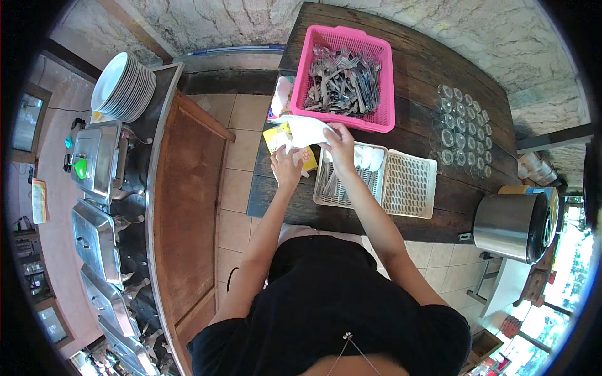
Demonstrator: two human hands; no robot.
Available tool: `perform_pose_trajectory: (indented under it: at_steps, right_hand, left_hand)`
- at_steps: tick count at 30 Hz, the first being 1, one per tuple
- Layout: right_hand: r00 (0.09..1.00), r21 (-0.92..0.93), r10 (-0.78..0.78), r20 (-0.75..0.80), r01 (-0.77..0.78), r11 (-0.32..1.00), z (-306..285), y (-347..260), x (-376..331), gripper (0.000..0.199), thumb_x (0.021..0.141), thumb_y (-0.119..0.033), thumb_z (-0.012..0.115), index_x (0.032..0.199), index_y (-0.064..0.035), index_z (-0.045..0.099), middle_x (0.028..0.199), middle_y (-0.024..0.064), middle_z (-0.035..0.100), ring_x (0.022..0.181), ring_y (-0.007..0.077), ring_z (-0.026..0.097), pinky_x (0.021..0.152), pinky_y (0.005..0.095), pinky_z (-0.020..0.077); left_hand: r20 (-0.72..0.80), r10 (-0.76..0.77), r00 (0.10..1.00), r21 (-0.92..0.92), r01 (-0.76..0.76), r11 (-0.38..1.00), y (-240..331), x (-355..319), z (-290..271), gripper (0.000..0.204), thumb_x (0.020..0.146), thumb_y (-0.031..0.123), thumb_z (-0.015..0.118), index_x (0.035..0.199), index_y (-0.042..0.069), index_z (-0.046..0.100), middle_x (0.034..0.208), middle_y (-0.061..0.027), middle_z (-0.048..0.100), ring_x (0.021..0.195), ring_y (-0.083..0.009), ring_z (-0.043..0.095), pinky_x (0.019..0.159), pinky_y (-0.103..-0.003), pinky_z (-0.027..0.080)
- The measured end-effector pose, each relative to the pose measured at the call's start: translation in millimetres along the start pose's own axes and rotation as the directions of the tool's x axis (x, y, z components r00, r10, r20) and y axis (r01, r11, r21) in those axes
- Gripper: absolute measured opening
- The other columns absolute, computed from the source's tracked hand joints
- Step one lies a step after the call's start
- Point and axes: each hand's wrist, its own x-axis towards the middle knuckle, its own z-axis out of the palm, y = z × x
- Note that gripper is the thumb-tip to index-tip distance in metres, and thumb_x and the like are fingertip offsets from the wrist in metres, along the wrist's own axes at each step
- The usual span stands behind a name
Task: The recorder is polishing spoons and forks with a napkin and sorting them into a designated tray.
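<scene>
My left hand [286,167] and my right hand [340,144] both grip a white cloth [303,130] above the dark wooden table [433,69]. What the cloth wraps is hidden. Just beyond the hands stands a pink basket [335,39] full of metal forks and spoons. Under my right hand lies a white cutlery tray [407,185] with several pieces of cutlery in its left compartment and white napkins at the top. A yellow packet [274,138] lies beneath the cloth.
Rows of upturned glasses [461,122] stand at the table's right. A steel pot [511,225] sits at the right corner. To the left is a wooden counter [188,188] with a stack of white plates [122,88] and steel chafing dishes [95,235].
</scene>
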Motion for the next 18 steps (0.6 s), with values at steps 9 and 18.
perform_pose_trajectory:
  at_steps: [9, 18]
  right_hand:
    - [0.999, 0.435, 0.035, 0.017, -0.039, 0.9, -6.7, -39.1, -15.9, 0.014, 0.078, -0.008, 0.054, 0.09, -0.0032, 0.049, 0.086, 0.0057, 0.055, 0.081, 0.0164, 0.056, 0.073, 0.0324, 0.05]
    - [0.988, 0.275, 0.069, -0.136, -0.03, 0.961, -9.3, -53.0, -53.6, 0.014, 0.078, -0.013, 0.055, 0.089, -0.0066, 0.048, 0.078, -0.0008, 0.051, 0.061, 0.0057, 0.047, 0.051, 0.0136, 0.038]
  left_hand:
    - [0.717, 0.044, 0.695, -0.649, 0.69, -0.32, 68.8, -33.6, -51.4, 0.066, 0.076, 0.058, 0.037, 0.112, 0.002, 0.042, 0.122, -0.0138, 0.035, 0.107, -0.028, 0.037, 0.091, -0.039, 0.027]
    - [0.488, 0.241, 0.839, -0.385, 0.455, -0.803, 82.2, 4.8, -79.2, 0.044, 0.084, 0.034, 0.041, 0.113, 0.001, 0.038, 0.116, -0.0135, 0.045, 0.11, -0.0242, 0.041, 0.093, -0.037, 0.034]
